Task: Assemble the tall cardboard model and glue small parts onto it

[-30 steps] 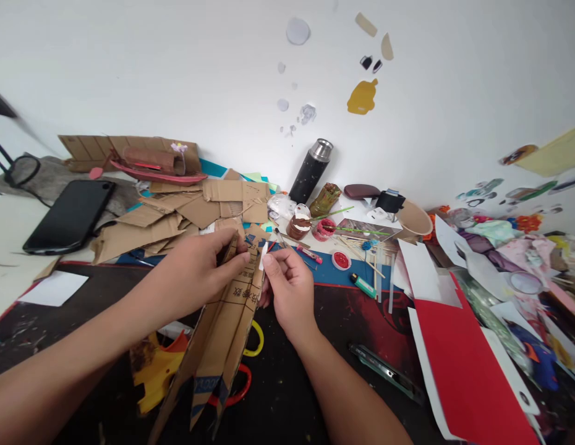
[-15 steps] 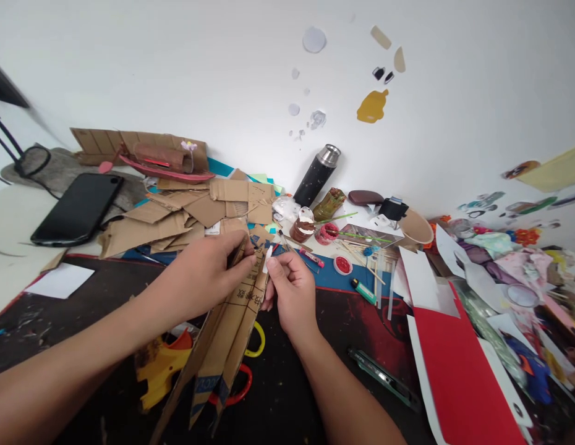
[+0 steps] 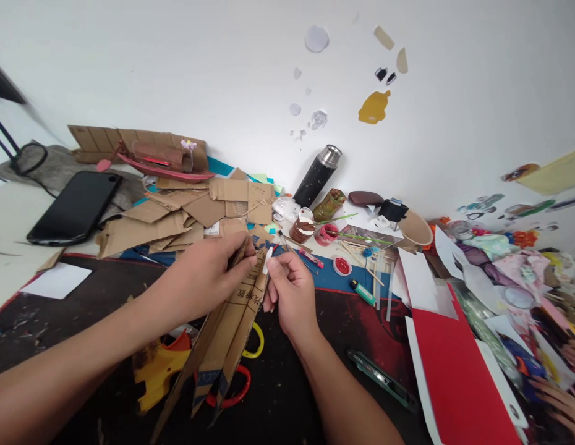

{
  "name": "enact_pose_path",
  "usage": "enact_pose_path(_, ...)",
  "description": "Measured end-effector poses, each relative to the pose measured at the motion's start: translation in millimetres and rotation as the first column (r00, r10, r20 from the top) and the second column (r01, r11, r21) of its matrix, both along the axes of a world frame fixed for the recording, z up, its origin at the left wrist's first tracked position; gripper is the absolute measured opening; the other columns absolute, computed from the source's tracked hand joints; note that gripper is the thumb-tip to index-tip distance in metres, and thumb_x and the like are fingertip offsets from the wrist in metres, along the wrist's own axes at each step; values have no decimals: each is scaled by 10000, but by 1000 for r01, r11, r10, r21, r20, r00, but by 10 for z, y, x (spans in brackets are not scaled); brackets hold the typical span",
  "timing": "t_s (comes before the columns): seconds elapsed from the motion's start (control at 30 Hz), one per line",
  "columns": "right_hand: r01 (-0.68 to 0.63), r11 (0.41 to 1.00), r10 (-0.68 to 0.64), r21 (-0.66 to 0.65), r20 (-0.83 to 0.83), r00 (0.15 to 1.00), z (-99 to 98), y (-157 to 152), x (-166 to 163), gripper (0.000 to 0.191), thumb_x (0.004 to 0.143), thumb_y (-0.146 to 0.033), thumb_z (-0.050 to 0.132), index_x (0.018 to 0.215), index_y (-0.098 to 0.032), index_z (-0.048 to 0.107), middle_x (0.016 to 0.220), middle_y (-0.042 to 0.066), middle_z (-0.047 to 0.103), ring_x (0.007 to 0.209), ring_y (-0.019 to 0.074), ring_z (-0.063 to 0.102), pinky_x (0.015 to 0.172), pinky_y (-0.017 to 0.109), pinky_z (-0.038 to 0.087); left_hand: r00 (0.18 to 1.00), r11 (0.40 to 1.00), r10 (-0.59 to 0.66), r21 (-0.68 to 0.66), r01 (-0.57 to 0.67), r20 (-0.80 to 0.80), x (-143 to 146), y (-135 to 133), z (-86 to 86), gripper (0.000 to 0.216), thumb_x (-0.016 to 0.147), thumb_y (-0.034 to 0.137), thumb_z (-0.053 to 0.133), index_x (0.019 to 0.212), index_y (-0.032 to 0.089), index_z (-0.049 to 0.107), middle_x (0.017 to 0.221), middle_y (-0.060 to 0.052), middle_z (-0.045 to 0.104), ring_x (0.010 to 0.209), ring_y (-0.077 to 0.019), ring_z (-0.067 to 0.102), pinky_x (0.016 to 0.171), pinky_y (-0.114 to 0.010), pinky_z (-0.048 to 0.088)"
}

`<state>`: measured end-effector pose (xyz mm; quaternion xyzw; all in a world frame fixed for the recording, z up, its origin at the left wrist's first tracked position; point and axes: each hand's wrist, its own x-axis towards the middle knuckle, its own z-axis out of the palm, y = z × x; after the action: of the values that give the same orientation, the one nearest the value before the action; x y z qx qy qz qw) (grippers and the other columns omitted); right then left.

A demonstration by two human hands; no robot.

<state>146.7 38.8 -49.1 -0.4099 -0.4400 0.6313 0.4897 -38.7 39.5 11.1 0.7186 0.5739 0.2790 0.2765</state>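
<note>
My left hand [image 3: 213, 266] is closed, thumb and fingers pinching the upper end of a long folded cardboard piece [image 3: 227, 337] with printed characters and a blue band at its pointed lower end. My right hand [image 3: 297, 293] is closed at the cardboard's right edge. Between its thumb and fingers a small white strip [image 3: 267, 259] shows, its exact kind unclear. Beneath the cardboard lie scissors [image 3: 238, 388] with red and yellow handles, partly hidden. A yellow tool with an orange trigger [image 3: 160, 374], like a glue gun, is left of them.
A green utility knife [image 3: 381, 378] and red sheet [image 3: 459, 371] lie to the right. Cardboard scraps [image 3: 176, 216], a model boat [image 3: 167, 170], a phone [image 3: 76, 207], paint jars [image 3: 327, 233] and a black flask [image 3: 318, 176] stand behind. Another person's hand [image 3: 563, 405] shows at lower right.
My hands keep nearly the same pose on the cardboard, its lower end shifting slightly. The view has turned a little. More of another person's hand shows at the lower right.
</note>
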Motion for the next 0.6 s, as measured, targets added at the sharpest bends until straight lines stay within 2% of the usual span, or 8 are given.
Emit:
enact_pose_path(0.37, 13, 1000, -14, -26, -36, 999, 13, 2, -10, 575, 865, -735, 898, 863, -245, 596, 443, -148, 464, 292, 81, 426, 313, 169, 315, 999, 999, -19, 27, 18, 44, -16, 0, -38, 296, 1004, 522, 521, 864, 267, 577, 720, 9, 665, 677, -225, 616, 654, -349, 415)
enact_pose_path(0.6, 3, 1000, -3, -22, -11, 1000, 41, 4, 0, 579, 865, -737, 895, 850, -247, 587, 437, -145, 458, 292, 82, 418, 313, 171, 316, 1000, 999, -18, 43, 17, 24, -11, -5, -26, 271, 1004, 491, 512, 859, 270, 572, 678, 23, 617, 627, -209, 556, 627, -340, 381)
